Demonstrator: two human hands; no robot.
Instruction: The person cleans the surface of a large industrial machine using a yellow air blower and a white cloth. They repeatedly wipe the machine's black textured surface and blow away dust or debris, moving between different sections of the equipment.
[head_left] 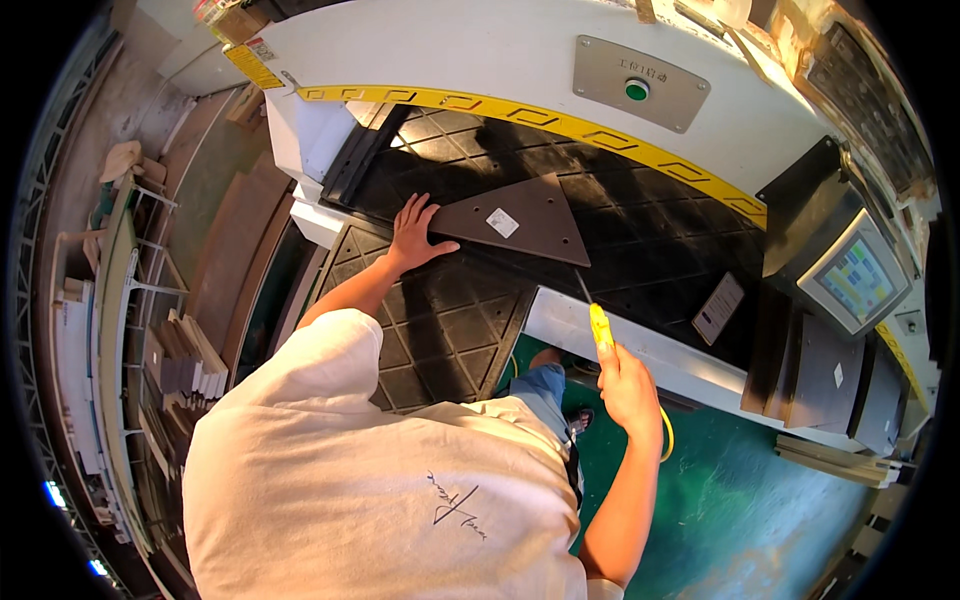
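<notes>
A dark brown, roughly triangular panel (535, 215) with small holes and a white label (502, 223) lies flat on the black, grooved machine bed. At its narrow left end, my left hand (412, 235) rests with fingers and thumb spread. My right hand (630, 385) is wrapped round a yellow air blow gun (601, 325), and its thin nozzle points at the panel's lower right corner. A yellow hose (669, 435) runs down from the gun beside my right forearm.
Above the bed spans a white machine beam (450, 50) with a yellow strip and a green button (637, 90). A screen (855, 275) stands at right, near a small sign plate (718, 308) and several upright panels (825, 375). Racks with boards (190, 355) are at left.
</notes>
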